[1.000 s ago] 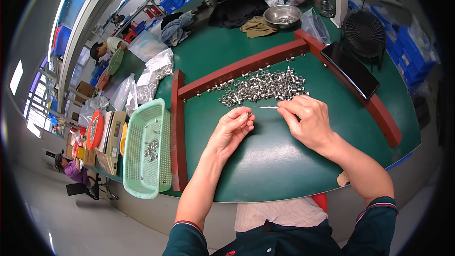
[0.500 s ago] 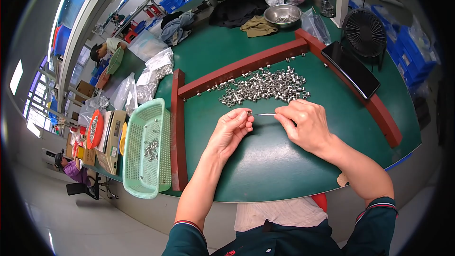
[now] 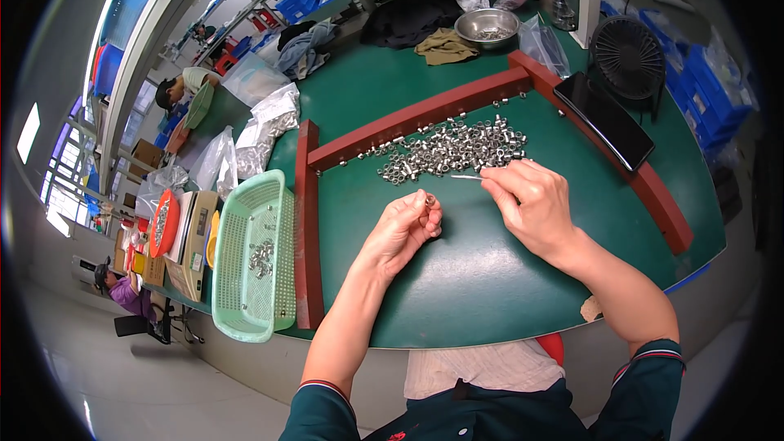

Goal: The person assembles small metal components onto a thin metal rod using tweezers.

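Observation:
Between the thumb and fingers of my left hand (image 3: 402,233) a small metal ring (image 3: 429,200) is pinched. My right hand (image 3: 532,206), also closed, grips a thin pale metal rod (image 3: 467,177) whose free end points left. That end is apart from the ring and lies in front of the near edge of a pile of small silvery metal rings (image 3: 465,147). The rod's other end is hidden in my right fingers. To the left stands a green plastic basket (image 3: 286,278) with several rings on its bottom.
Dark red bars (image 3: 425,117) frame the pile on the green table (image 3: 457,294). A black phone (image 3: 604,121) lies on the right bar, near a black fan (image 3: 627,57). At the back is a steel bowl (image 3: 487,39). Two other people are off to the left.
My right hand has drawn the rod up and away from the ring in my left hand, toward the pile. My left hand has shifted slightly, with the ring still pinched.

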Demonstrator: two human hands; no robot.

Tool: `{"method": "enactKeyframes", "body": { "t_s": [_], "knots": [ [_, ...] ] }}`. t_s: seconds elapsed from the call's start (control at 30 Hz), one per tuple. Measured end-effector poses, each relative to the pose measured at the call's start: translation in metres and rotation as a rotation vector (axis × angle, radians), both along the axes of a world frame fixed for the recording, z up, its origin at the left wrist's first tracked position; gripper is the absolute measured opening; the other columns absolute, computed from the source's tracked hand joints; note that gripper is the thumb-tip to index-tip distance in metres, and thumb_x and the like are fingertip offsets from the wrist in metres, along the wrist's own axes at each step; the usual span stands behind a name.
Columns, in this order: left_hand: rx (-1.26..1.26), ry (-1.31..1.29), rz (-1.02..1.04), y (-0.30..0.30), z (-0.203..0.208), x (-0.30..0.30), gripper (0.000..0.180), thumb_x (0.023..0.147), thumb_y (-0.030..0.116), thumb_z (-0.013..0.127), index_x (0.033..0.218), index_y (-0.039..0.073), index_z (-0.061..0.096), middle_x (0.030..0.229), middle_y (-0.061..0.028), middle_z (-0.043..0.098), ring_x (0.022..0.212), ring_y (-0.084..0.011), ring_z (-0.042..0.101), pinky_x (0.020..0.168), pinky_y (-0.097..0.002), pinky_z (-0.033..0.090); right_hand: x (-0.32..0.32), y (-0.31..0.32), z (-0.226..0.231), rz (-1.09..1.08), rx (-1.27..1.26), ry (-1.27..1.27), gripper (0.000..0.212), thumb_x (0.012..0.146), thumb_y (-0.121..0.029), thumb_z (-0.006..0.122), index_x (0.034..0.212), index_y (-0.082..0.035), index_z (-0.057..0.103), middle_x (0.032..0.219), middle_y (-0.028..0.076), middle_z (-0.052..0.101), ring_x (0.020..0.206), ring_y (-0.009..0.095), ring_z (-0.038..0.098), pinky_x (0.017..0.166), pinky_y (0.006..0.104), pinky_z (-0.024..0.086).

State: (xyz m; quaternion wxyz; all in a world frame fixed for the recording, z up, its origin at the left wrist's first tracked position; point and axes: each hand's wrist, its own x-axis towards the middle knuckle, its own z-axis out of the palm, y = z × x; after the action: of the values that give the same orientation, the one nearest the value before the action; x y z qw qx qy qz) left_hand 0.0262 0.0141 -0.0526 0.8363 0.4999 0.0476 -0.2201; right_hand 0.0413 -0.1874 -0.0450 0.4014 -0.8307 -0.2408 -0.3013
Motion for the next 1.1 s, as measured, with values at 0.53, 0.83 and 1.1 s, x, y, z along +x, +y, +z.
{"method": "enactKeyframes", "body": {
  "t_s": [0.53, 0.83, 1.1],
  "knots": [
    [0.139, -0.067, 0.088, -0.004, 0.0041, -0.002, 0.027, 0.087, 0.031, 0.051, 0.078, 0.006, 0.051, 0.066, -0.0009, 0.049, 0.058, -0.0086, 0.044, 0.057, -0.0224, 0.038, -0.0058, 0.0015, -0.0029, 0.108, -0.066, 0.041, 0.008, 0.071, -0.013, 0.064, 0.067, -0.006, 0.061, 0.058, 0.006, 0.053, 0.057, 0.023, 0.055, 0.049, 0.0344, 0.043],
    [-0.012, -0.013, -0.048, -0.0024, 0.0031, -0.0025, 0.031, 0.087, 0.034, 0.05, 0.073, 0.007, 0.05, 0.06, 0.0002, 0.044, 0.054, -0.0078, 0.037, 0.051, -0.0213, 0.031, 0.0028, -0.0013, -0.0002, -0.046, -0.066, -0.029, 0.008, 0.07, -0.01, 0.065, 0.077, -0.007, 0.062, 0.061, 0.007, 0.053, 0.059, 0.024, 0.054, 0.05, 0.0341, 0.042],
    [0.13, -0.133, 0.052, 0.0037, 0.0063, -0.0001, 0.023, 0.086, 0.027, 0.054, 0.081, 0.004, 0.054, 0.067, -0.0007, 0.052, 0.059, -0.0077, 0.047, 0.058, -0.0206, 0.04, 0.0024, -0.001, -0.0018, -0.026, -0.035, 0.01, 0.007, 0.071, -0.01, 0.065, 0.076, -0.006, 0.063, 0.063, 0.007, 0.056, 0.059, 0.024, 0.055, 0.051, 0.0346, 0.042]
  ]
}}
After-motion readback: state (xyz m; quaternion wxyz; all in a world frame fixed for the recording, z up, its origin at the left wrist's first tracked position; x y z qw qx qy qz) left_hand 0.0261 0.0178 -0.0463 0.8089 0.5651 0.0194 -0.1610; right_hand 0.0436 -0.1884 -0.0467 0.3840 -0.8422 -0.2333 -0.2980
